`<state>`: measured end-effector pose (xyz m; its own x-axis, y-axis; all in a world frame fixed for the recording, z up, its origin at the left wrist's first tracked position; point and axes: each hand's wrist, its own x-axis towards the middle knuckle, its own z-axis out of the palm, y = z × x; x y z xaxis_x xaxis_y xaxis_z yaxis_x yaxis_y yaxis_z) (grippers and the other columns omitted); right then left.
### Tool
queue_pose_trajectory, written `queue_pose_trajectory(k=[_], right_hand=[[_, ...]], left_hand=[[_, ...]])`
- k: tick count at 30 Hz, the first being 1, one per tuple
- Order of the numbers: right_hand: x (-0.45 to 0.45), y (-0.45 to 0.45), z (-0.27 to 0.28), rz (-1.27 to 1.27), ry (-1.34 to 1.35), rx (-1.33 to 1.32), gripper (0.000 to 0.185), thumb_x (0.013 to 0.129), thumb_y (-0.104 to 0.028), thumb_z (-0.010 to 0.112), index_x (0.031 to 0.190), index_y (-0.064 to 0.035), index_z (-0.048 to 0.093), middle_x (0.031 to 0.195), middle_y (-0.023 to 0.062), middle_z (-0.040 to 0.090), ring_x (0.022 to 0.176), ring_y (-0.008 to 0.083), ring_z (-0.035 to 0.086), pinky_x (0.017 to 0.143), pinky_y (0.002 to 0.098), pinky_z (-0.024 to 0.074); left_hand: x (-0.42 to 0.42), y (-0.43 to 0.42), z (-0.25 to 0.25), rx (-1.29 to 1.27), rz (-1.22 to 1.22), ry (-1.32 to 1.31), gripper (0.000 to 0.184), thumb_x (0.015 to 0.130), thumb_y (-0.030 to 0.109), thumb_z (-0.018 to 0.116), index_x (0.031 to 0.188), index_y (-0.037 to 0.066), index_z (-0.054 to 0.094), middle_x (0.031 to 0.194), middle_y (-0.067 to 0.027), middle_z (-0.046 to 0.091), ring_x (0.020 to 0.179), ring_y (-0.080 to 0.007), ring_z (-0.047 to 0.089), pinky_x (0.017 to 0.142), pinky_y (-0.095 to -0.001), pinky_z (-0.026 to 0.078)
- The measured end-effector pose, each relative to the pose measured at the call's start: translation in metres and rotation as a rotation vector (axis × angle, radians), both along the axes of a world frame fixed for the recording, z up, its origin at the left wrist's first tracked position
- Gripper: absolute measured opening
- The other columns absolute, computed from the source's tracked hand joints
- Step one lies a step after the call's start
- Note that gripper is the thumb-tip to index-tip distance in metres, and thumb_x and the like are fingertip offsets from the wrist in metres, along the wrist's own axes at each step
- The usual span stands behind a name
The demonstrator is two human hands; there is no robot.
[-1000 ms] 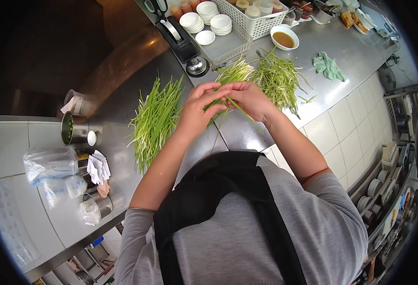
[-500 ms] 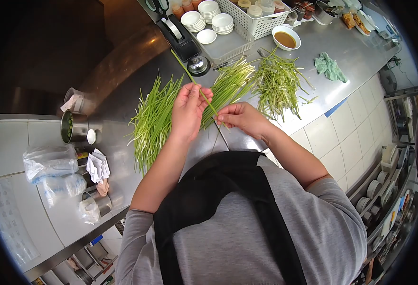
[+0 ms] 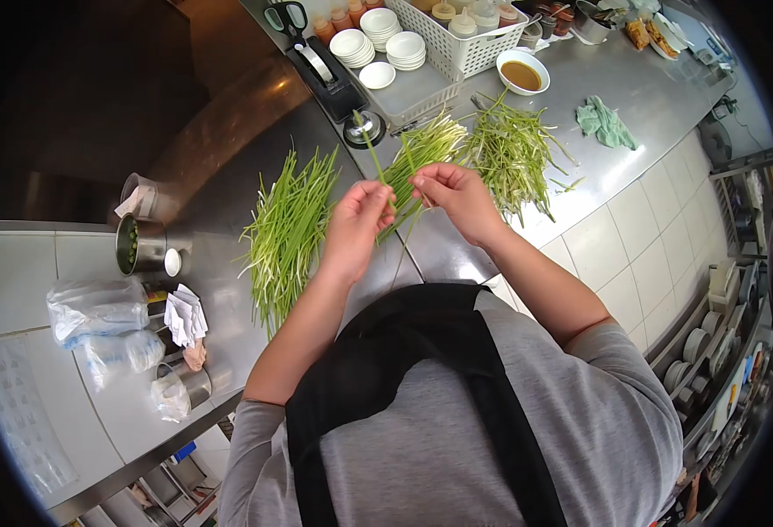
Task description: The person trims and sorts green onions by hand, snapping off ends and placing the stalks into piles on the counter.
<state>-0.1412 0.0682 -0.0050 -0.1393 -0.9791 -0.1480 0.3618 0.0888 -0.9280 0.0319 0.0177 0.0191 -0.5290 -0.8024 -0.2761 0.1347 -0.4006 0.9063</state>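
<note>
A steel counter [image 3: 452,250] bears three lots of green stalks: a long heap [image 3: 291,233] beside the left hand, a middle bundle [image 3: 435,145] just beyond both hands, and a tangled pile [image 3: 511,158] further right. Above the counter, the left hand [image 3: 357,227] pinches one green stalk [image 3: 371,151] that points away from the body, while the right hand [image 3: 458,198], near it but apart, grips a thin strand [image 3: 409,156] between thumb and fingers.

There are three stalk piles [image 3: 291,233], one bell [image 3: 373,126], one cloth [image 3: 607,124].
</note>
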Motion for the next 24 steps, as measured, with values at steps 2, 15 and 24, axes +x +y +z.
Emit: queue_pose_trajectory(k=[2, 15, 24], right_hand=[[0.004, 0.001, 0.003, 0.01, 0.127, -0.048, 0.015, 0.09, -0.015, 0.06, 0.095, -0.0009, 0.063, 0.08, 0.0009, 0.063, 0.071, 0.0049, 0.054, 0.066, 0.0201, 0.0435], [0.013, 0.013, -0.001, 0.124, 0.278, -0.029, 0.015, 0.087, -0.009, 0.062, 0.097, 0.0018, 0.065, 0.085, 0.0032, 0.066, 0.076, 0.0066, 0.058, 0.069, 0.0227, 0.047], [0.01, 0.013, -0.01, 0.256, 0.062, 0.125, 0.014, 0.088, -0.012, 0.063, 0.096, -0.0019, 0.067, 0.087, 0.0022, 0.066, 0.077, 0.0063, 0.055, 0.071, 0.0227, 0.0445]], left_hand=[[-0.002, 0.006, -0.006, -0.031, -0.073, -0.073, 0.008, 0.094, 0.012, 0.054, 0.096, 0.005, 0.057, 0.085, 0.0008, 0.056, 0.077, -0.0062, 0.053, 0.073, -0.021, 0.045], [0.003, 0.004, -0.01, -0.156, -0.153, -0.251, 0.009, 0.087, 0.001, 0.059, 0.094, 0.003, 0.054, 0.083, -0.0024, 0.06, 0.075, -0.0079, 0.057, 0.07, -0.0212, 0.047], [0.003, 0.002, -0.003, -0.087, -0.075, -0.184, 0.02, 0.092, 0.012, 0.057, 0.108, 0.001, 0.063, 0.085, -0.0022, 0.063, 0.073, -0.0058, 0.055, 0.068, -0.0192, 0.047]])
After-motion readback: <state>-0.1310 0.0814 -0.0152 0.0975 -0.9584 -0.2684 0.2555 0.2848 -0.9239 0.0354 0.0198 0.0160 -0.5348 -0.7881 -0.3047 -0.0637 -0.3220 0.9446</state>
